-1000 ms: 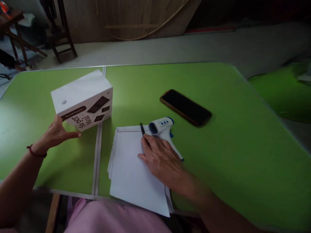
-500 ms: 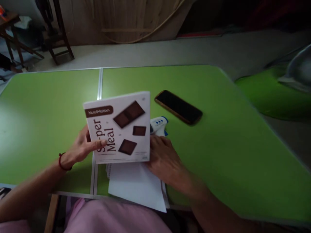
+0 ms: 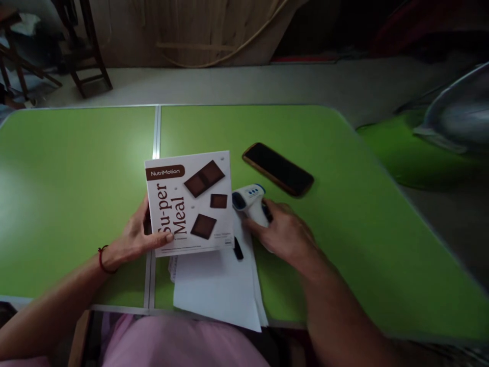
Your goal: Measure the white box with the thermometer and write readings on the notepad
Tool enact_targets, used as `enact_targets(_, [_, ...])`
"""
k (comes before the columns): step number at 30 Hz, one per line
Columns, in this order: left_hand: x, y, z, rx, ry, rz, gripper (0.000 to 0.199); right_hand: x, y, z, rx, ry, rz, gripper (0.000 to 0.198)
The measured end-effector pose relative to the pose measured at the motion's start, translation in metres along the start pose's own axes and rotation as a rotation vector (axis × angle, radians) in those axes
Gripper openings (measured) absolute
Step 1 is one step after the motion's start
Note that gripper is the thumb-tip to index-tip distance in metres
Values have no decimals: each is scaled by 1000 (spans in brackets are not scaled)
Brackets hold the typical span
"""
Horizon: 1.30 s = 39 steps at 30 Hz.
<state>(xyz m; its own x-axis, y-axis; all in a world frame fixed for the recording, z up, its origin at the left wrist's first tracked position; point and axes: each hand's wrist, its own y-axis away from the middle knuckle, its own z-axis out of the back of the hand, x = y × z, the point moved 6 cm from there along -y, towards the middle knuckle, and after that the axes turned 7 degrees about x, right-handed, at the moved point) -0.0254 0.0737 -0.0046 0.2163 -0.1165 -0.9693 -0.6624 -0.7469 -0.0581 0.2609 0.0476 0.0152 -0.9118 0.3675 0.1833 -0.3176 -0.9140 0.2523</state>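
My left hand (image 3: 139, 232) grips a white box (image 3: 191, 204) printed "NutriMotion Su-per Meal" with brown bars on its face, thumb in front and the other fingers mostly hidden behind. The box is raised, nearly upright, over the notebook pages (image 3: 217, 290). To its right, my right hand (image 3: 286, 232) is closed around the handle of a white and blue infrared thermometer (image 3: 250, 201), whose head points left toward the box. A small black object (image 3: 238, 248), perhaps a pen, shows partly beside the box's lower right corner.
A dark smartphone (image 3: 278, 169) in a brown case lies on the green folding table (image 3: 95, 153), beyond the thermometer. A metal seam divides the tabletop left of centre. Wooden chairs (image 3: 89, 61) stand at the back left, and a green object (image 3: 393, 148) is at the right.
My right hand has moved from the box's right edge onto the thermometer and now grips its handle. The box has turned slightly, and the black object on the paper has come into view.
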Motion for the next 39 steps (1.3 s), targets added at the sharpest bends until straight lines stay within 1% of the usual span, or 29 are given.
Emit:
enact_targets(2, [0,0,-1,15,9,-8,74,0,10,12,-83,-194,-42,47])
enact_targets(3, [0,0,-1,18,13,-9,74,2,19,20,-132,-334,-37,49])
enact_targets(4, [0,0,-1,20,17,-8,73,7,30,26,-131,-518,-11,49])
enact_targets(5, [-1,0,-2,23,21,-5,71,14,40,28,-82,-717,25,44])
enact_targets(6, [-1,0,-2,26,25,-5,70,25,51,27,26,-895,71,36])
enact_targets(7, [-2,-1,-3,28,29,-3,69,37,62,25,130,-1046,106,32])
enact_targets(8, [-2,-1,-3,29,29,-2,69,51,72,21,269,-1154,136,33])
enact_targets(9, [-2,-1,-3,26,24,-3,70,60,80,19,309,-1234,125,32])
enact_targets(11, [-1,0,-1,18,5,-1,72,75,87,17,338,-1322,133,25])
enact_targets(14, [0,2,0,10,-16,10,71,90,82,12,444,-1339,177,27])
enact_targets(17, [0,3,1,1,-18,22,61,96,70,9,550,-1275,189,29])
enact_targets(20, [-3,2,1,1,-27,13,46,99,59,10,566,-1256,174,29])
enact_targets(22, [-5,2,1,2,-30,1,41,101,55,9,558,-1261,159,29])
enact_targets(25, [-5,2,2,4,-19,1,41,105,53,7,547,-1289,148,33])
enact_targets(28, [-4,1,2,2,-20,2,42,107,53,4,575,-1306,140,38])
enact_targets(31, [-4,1,3,4,-35,-12,40,107,53,3,583,-1303,130,39])
enact_targets(33, [-2,1,2,15,-21,-13,43,106,53,3,564,-1330,112,40])
enact_targets(37, [-1,2,1,21,8,-6,67,107,53,2,543,-1374,89,41])
enact_targets(39, [-1,2,2,8,-12,-2,71,108,53,2,542,-1360,100,39])
